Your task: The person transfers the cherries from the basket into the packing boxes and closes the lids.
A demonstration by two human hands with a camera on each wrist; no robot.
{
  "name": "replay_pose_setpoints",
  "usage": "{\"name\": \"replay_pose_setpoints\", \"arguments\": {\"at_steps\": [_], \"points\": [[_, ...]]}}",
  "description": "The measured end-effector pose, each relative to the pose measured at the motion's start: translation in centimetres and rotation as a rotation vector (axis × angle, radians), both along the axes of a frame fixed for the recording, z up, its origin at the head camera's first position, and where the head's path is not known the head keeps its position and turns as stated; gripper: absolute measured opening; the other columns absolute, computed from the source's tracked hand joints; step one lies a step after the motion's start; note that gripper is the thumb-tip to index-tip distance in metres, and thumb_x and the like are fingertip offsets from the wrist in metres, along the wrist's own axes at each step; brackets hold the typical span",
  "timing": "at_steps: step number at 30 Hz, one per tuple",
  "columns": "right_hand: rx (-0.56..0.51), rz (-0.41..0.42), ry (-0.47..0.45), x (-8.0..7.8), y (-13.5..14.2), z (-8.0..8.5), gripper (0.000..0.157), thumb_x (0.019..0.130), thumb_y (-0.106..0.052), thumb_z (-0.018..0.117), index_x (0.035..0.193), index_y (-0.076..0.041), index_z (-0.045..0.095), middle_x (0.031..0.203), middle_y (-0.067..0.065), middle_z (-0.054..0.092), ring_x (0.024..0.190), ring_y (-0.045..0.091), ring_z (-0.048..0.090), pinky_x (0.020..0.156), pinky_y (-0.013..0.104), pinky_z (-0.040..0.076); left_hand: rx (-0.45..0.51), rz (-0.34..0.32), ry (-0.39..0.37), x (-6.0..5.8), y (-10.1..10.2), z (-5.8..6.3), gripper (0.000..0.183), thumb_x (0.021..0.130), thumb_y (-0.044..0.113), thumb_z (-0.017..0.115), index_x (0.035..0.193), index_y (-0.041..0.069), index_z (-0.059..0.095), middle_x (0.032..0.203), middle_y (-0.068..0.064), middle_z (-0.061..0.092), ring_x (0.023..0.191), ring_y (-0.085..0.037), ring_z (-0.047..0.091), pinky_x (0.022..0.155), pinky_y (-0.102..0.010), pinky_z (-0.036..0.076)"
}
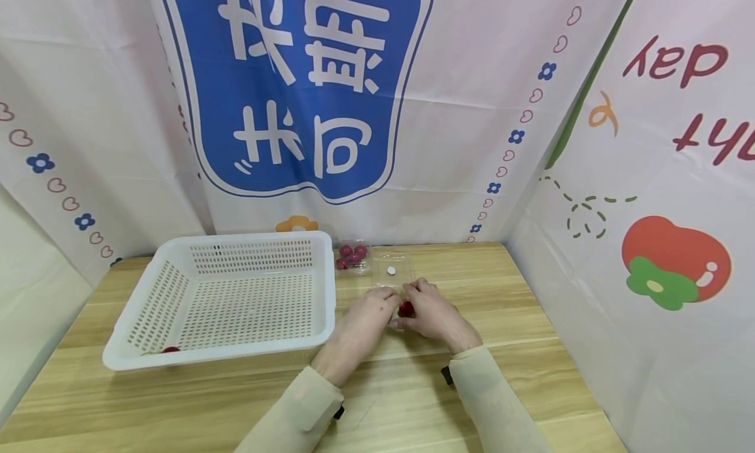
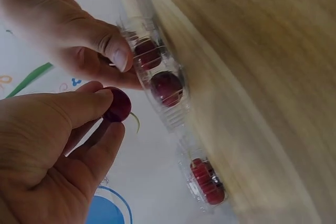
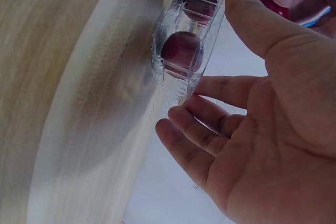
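My left hand (image 1: 367, 316) pinches a dark red cherry (image 2: 118, 104) between thumb and fingers, and its green stem sticks out. That cherry is close over a small clear plastic box (image 2: 176, 119), which stands on the table with its clear lid (image 1: 404, 269) laid back behind it. Inside the box are dark cherries (image 3: 181, 52). At the box's right side, my right hand (image 1: 435, 314) grips it, with the thumb at one end of the rim and fingers at the other. In the head view, the hands hide much of the box.
A second clear box (image 1: 352, 255) with several red cherries stands at the back, beside a large white perforated basket (image 1: 328, 289). Something red (image 1: 171, 350) shows at the basket's front left corner. Printed cloth hangs behind and to the right of the wooden table (image 1: 507, 387).
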State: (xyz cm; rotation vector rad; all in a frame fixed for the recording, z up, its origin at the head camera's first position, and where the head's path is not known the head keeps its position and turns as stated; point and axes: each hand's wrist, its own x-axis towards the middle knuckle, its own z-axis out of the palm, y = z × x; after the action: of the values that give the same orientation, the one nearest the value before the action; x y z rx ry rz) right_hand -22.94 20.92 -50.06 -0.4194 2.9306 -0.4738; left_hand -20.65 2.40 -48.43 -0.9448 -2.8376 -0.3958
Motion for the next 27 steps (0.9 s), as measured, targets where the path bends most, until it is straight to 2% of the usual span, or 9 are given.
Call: {"name": "replay_pose_setpoints", "arguments": {"at_steps": [6, 12, 16, 22, 27], "points": [[0.008, -0.002, -0.003, -0.1, 0.0, -0.1, 0.093, 0.083, -0.056, 0.084, 0.156, -0.009, 0.050, 0.149, 0.016, 0.055, 0.135, 0.032, 0.057, 0.117, 0.053, 0.052, -0.008, 0.005, -0.017, -0.2, 0.0, -0.8, 0.040, 0.094, 0.004, 0.074, 0.132, 0.013, 0.069, 0.138, -0.005, 0.069, 0.126, -0.022, 0.068, 0.111, -0.035, 0.058], [0.012, -0.005, -0.002, -0.1, 0.0, -0.2, 0.094, 0.083, -0.057, 0.083, 0.157, -0.009, 0.049, 0.151, 0.016, 0.053, 0.138, 0.034, 0.056, 0.117, 0.054, 0.052, -0.006, -0.017, -0.007, -0.3, -0.1, -0.8, 0.039, 0.094, 0.000, 0.072, 0.131, 0.013, 0.070, 0.134, -0.005, 0.070, 0.124, -0.023, 0.068, 0.111, -0.036, 0.058], [0.018, 0.001, 0.003, -0.1, 0.0, -0.1, 0.092, 0.085, -0.057, 0.082, 0.157, -0.010, 0.049, 0.152, 0.016, 0.052, 0.137, 0.034, 0.057, 0.115, 0.054, 0.054, -0.005, -0.020, -0.002, 0.0, -0.4, -0.1, 0.041, 0.093, -0.003, 0.071, 0.130, 0.013, 0.070, 0.133, -0.005, 0.069, 0.124, -0.023, 0.068, 0.111, -0.036, 0.058], [0.013, -0.003, -0.003, 0.0, 0.0, -0.1, 0.092, 0.086, -0.057, 0.082, 0.157, -0.009, 0.049, 0.152, 0.016, 0.052, 0.138, 0.033, 0.056, 0.115, 0.054, 0.054, -0.020, -0.006, 0.015, 0.4, -1.0, 1.7, 0.041, 0.092, -0.006, 0.072, 0.130, 0.011, 0.071, 0.135, -0.004, 0.067, 0.123, -0.022, 0.068, 0.107, -0.032, 0.060], [0.017, -0.001, -0.008, 0.0, -0.1, 0.0, 0.094, 0.086, -0.058, 0.081, 0.158, -0.008, 0.047, 0.152, 0.016, 0.052, 0.138, 0.034, 0.056, 0.115, 0.054, 0.053, -0.023, 0.035, 0.001, 0.6, -2.0, 3.1, 0.046, 0.093, -0.005, 0.072, 0.135, 0.013, 0.069, 0.143, -0.004, 0.065, 0.130, -0.023, 0.066, 0.107, -0.034, 0.060]]}}
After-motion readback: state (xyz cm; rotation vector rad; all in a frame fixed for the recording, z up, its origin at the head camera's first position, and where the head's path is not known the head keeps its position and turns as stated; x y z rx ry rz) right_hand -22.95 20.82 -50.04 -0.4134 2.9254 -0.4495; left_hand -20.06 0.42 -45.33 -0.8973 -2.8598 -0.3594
